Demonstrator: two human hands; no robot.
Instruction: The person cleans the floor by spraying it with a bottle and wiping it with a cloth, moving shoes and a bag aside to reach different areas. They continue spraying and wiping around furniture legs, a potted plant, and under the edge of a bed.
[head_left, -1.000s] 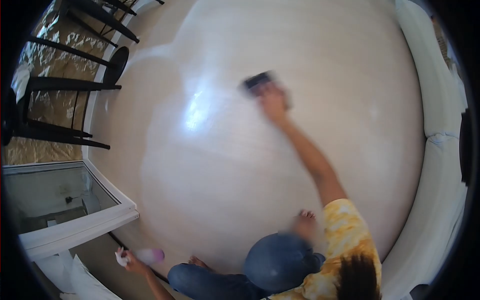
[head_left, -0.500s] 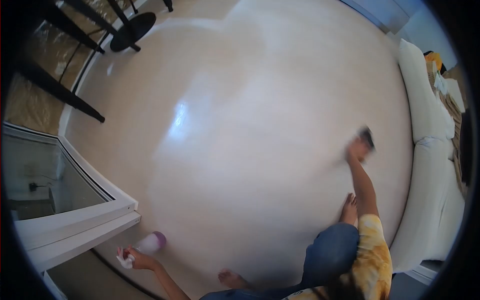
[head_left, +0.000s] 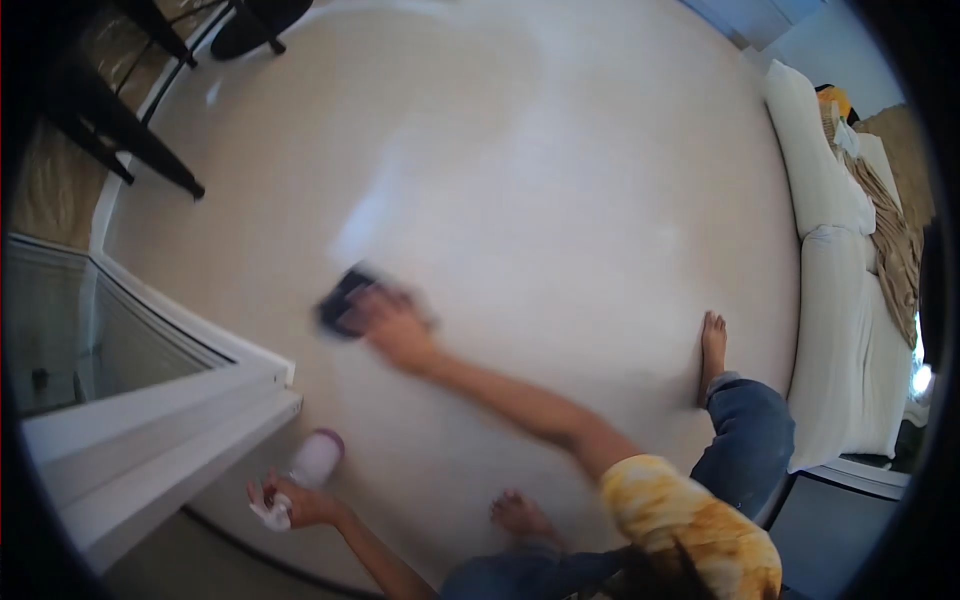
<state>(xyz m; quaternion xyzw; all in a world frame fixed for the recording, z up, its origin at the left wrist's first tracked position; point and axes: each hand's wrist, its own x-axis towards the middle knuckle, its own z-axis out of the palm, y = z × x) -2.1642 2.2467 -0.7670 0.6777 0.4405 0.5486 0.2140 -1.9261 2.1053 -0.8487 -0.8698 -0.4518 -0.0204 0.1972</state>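
Observation:
My left hand (head_left: 312, 506) is closed round the white spray head of a spray bottle (head_left: 316, 456). The bottle has a pale, cloudy body with a purple base and is tilted, its base pointing up and right, away from my hand. Far across to the left reaches my right arm, and my right hand (head_left: 400, 325) presses a dark cloth (head_left: 346, 300) against the pale floor (head_left: 560, 240). Motion blurs this hand and the cloth, though the fingers lie over the cloth's right side.
A white-framed glass door (head_left: 170, 420) juts in at the left, close to the bottle. Black furniture legs (head_left: 150, 155) stand at the upper left. Along the right runs a cream sofa (head_left: 835, 340) with a brown cloth (head_left: 885, 215) on it. My bare feet rest on the floor.
My right hand has swept the dark cloth from the right side near the sofa across to the left. My left hand still holds the bottle, and my right leg has shifted.

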